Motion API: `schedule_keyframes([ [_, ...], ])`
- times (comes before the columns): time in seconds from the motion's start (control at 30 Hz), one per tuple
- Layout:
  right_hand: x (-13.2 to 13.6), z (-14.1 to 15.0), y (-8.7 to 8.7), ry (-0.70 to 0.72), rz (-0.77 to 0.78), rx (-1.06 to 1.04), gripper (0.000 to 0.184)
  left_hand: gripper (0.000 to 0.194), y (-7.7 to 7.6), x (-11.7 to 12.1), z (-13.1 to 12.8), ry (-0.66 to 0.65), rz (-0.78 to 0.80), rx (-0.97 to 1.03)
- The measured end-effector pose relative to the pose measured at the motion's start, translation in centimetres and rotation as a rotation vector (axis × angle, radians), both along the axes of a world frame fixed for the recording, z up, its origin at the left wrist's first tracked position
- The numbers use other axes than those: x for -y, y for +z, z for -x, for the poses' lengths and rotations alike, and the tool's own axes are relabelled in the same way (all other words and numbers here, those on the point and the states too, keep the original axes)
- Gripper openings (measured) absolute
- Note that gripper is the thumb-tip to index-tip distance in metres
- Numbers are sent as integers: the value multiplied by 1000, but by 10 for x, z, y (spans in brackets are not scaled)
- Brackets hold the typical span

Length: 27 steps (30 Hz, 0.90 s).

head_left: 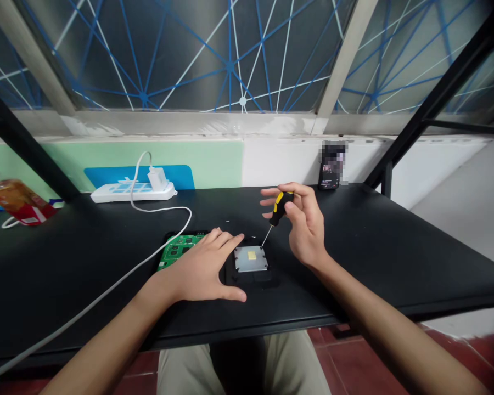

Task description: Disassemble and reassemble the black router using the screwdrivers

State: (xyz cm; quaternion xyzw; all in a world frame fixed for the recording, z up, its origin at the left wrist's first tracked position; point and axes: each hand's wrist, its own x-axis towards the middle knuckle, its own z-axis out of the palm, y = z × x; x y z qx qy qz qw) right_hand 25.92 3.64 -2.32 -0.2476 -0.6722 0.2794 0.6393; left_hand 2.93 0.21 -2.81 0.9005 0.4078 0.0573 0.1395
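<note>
My right hand (306, 222) is closed around a yellow and black screwdriver (279, 209). The tool leans, and its tip meets the upper right corner of a silvery metal plate (242, 264) with a small pale yellow pad (252, 255) in its middle. This plate sits in a black housing (255, 280) on the table. My left hand (208, 266) lies flat with spread fingers over the housing's left part, thumb and forefinger on either side of the plate's left edge. Partly hidden beneath that hand is a green circuit board (177, 249).
A white power strip (127, 192) with a plugged-in charger (157, 179) stands at the back left; its white cable (119, 285) crosses the table and passes over the board. A phone (330, 170) leans on the wall at back right. A drink bottle (18, 203) is far left.
</note>
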Motion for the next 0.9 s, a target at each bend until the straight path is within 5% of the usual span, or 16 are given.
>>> schedule_keyframes([
  [0.73,-7,-1,-5,-302,-99,118,35,108,-1,1,0,-5,-1,-8],
  [0.9,-2,2,-2,-219,-19,58,33,108,1,1,0,-3,-4,-1],
])
